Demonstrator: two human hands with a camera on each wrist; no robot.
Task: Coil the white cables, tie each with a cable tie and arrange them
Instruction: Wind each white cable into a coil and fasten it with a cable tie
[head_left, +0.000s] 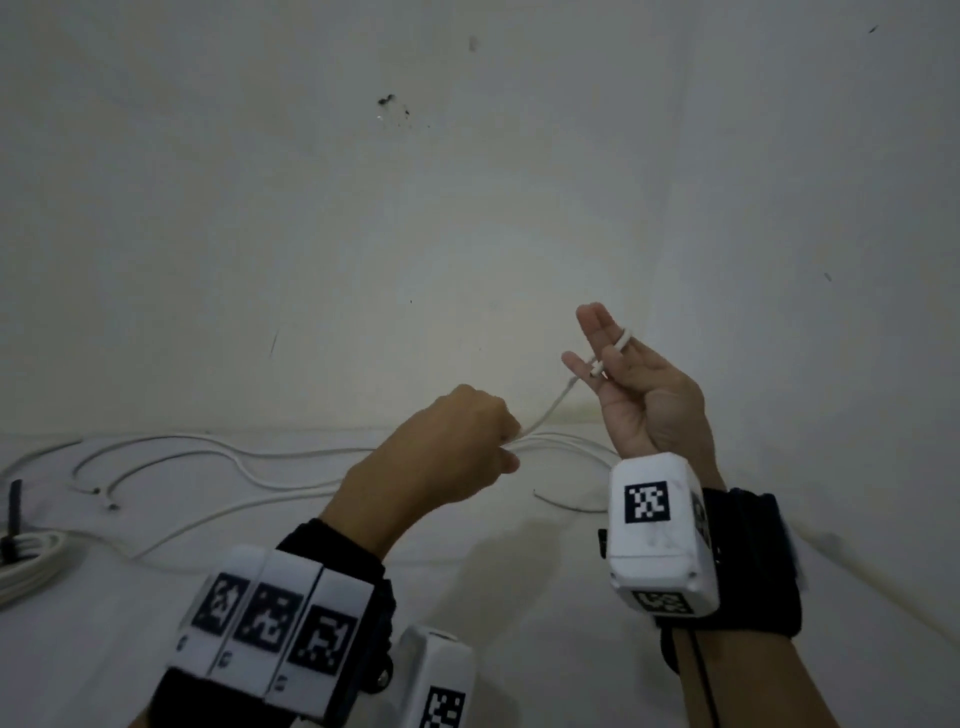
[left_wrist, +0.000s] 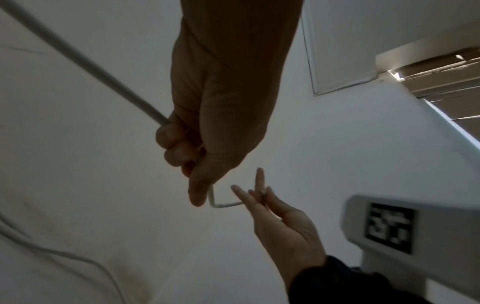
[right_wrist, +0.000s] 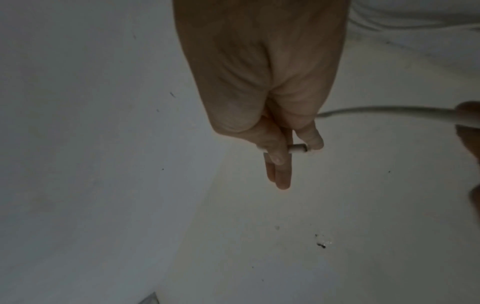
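My left hand is a fist gripping a white cable just above the white surface. From that fist the cable runs up and to the right to my raised right hand. There it loops over the straight fingers, and the thumb pins the cable end against them. In the left wrist view the cable bends between the left hand and the right hand. The rest of this cable trails left among the loose white cables on the surface.
A coiled white bundle with a black tie lies at the far left edge. A thin dark tie lies on the surface below the right hand. A white wall rises close behind, with a corner to the right.
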